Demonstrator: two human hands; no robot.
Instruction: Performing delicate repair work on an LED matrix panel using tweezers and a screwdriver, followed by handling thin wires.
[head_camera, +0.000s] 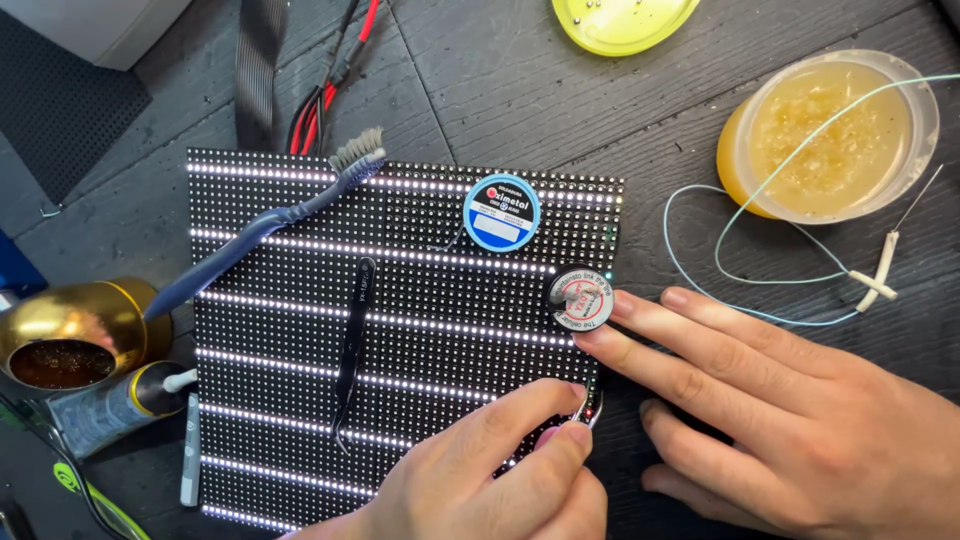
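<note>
Your left hand (490, 470) pinches thumb and forefinger together on a small metal tool tip (590, 410), probably tweezers, at the right edge of the lit LED matrix panel (300, 340). Your right hand (790, 420) lies flat just beside it, fingers spread, the forefinger touching a small round spool (581, 299) with a white, red-printed label. Up and left of that sits a blue-rimmed round reel (501, 212) with a white rectangular label. Black tweezers (352, 350) lie left of your pinch, with a blue toothbrush (270, 225) beyond.
</note>
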